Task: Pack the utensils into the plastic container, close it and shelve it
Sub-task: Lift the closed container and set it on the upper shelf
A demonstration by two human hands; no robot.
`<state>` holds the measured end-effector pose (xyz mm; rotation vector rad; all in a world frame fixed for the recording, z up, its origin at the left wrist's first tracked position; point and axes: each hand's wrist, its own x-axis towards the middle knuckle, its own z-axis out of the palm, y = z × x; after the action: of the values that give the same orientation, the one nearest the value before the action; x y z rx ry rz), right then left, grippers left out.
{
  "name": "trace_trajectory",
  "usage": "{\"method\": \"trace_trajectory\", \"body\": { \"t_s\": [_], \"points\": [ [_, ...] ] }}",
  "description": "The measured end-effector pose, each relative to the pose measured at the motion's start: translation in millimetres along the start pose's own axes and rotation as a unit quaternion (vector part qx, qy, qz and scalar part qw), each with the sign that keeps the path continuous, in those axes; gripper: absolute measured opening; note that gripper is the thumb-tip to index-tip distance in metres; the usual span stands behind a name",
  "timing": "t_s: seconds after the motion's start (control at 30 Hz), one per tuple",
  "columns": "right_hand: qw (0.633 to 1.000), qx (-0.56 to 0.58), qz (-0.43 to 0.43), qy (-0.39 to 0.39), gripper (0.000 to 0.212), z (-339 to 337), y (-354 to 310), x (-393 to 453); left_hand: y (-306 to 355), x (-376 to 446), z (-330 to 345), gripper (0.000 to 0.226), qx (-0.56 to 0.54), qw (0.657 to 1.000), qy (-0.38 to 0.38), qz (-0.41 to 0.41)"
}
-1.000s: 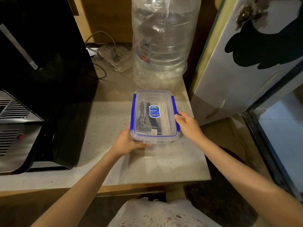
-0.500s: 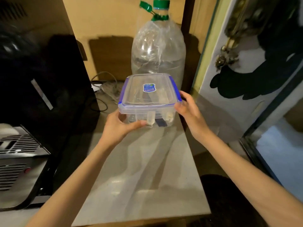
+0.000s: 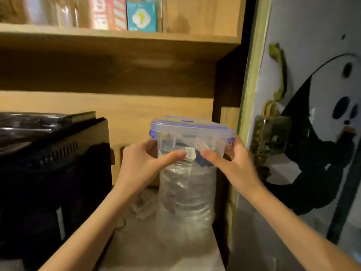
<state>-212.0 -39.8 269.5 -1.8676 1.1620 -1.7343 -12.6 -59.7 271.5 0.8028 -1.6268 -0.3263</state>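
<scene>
The clear plastic container [image 3: 192, 133] with blue lid clips is closed and held in the air in front of a wooden back panel. Dark utensils show dimly through its wall. My left hand [image 3: 144, 163] grips its left end, thumb across the front. My right hand [image 3: 232, 161] grips its right end the same way. A wooden shelf [image 3: 117, 39] runs across above the container, with free room at its right part.
A large clear water bottle [image 3: 185, 202] stands on the counter [image 3: 160, 257] right below the container. A black appliance [image 3: 48, 173] fills the left side. Boxes [image 3: 125, 13] stand on the shelf's left and middle. A door with a panda picture [image 3: 316, 133] is at the right.
Both hands lifted the container off the counter and raised it higher, up past the bottle's top. The view tilted upward, bringing the shelf into sight.
</scene>
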Motion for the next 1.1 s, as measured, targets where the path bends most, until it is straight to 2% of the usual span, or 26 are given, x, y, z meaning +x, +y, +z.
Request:
{"method": "trace_trajectory", "body": {
  "t_s": [0.13, 0.23, 0.3, 0.37, 0.53, 0.6, 0.7, 0.77, 0.8, 0.9, 0.93, 1.0, 1.1],
  "points": [
    [0.999, 0.009, -0.044, 0.011, 0.069, -9, -29, 40, 24, 44, -9, 0.035, -0.016, 0.999, -0.009, 0.036],
    [0.997, 0.01, -0.07, 0.021, 0.08, -16, -48, 71, 47, 74, -15, 0.032, -0.011, 0.997, -0.015, 0.081],
    [0.995, 0.003, -0.095, 0.022, 0.078, -22, -63, 90, 60, 94, -19, 0.021, 0.008, 0.994, 0.001, 0.111],
    [0.993, -0.009, -0.111, 0.026, 0.076, -27, -79, 109, 74, 113, -22, 0.026, 0.021, 0.99, 0.028, 0.138],
    [0.989, 0.005, -0.147, 0.017, 0.078, -41, -114, 146, 95, 162, -29, 0.064, 0.027, 0.988, 0.043, 0.148],
    [0.987, 0.01, -0.161, 0.017, 0.078, -47, -126, 158, 105, 178, -30, 0.065, 0.03, 0.986, 0.041, 0.157],
    [0.983, -0.006, -0.181, 0.032, 0.073, -57, -143, 179, 120, 200, -29, 0.048, 0.013, 0.982, 0.043, 0.184],
    [0.981, -0.017, -0.191, 0.037, 0.07, -64, -152, 194, 128, 216, -27, 0.046, 0.003, 0.979, 0.05, 0.199],
    [0.98, -0.019, -0.196, 0.035, 0.07, -67, -156, 202, 131, 225, -27, 0.048, -0.003, 0.979, 0.047, 0.198],
    [0.979, -0.024, -0.199, 0.033, 0.075, -73, -163, 223, 135, 249, -23, 0.08, -0.014, 0.983, 0.027, 0.179],
    [0.979, -0.025, -0.198, 0.034, 0.076, -74, -163, 230, 136, 255, -22, 0.084, -0.014, 0.985, 0.021, 0.173],
    [0.98, -0.025, -0.197, 0.03, 0.073, -75, -161, 242, 135, 267, -19, 0.086, -0.004, 0.985, 0.018, 0.171],
    [0.982, -0.026, -0.187, 0.023, 0.055, -74, -149, 260, 129, 284, -13, 0.087, 0.019, 0.985, 0.022, 0.172]
  ]
}}
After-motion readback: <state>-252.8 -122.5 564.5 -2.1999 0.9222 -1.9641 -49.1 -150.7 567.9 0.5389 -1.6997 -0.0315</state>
